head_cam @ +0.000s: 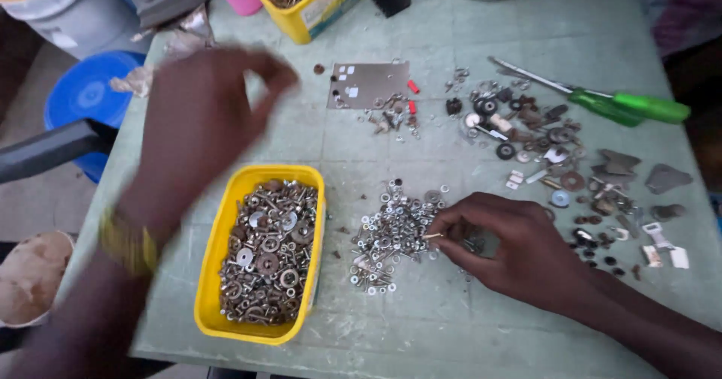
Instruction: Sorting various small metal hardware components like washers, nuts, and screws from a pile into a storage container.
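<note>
Under your right hand [519,247] lies a loose heap of small nuts, washers and screws [391,236] on the pale green desk [466,33]; your fingertips are pinched together on one thin, pale piece at the heap's near edge, though it is too small to say what kind it is. Your left hand [199,123] hovers above and beyond the yellow tub [210,274], blurred, thumb and forefinger curled toward each other; whether they hold anything you cannot tell from this view. The tub, just left of the heap, is full of larger, rustier bolts and washers. Beyond your right hand sit a small metal plate [368,84], a scatter of dark odd parts [526,134] and a green-handled screwdriver [624,104]. These pieces look light, hard and stiff, likely slick and prone to roll; judge it best to nip each one by its edges or shank with fingertips, not to scoop from above.
</note>
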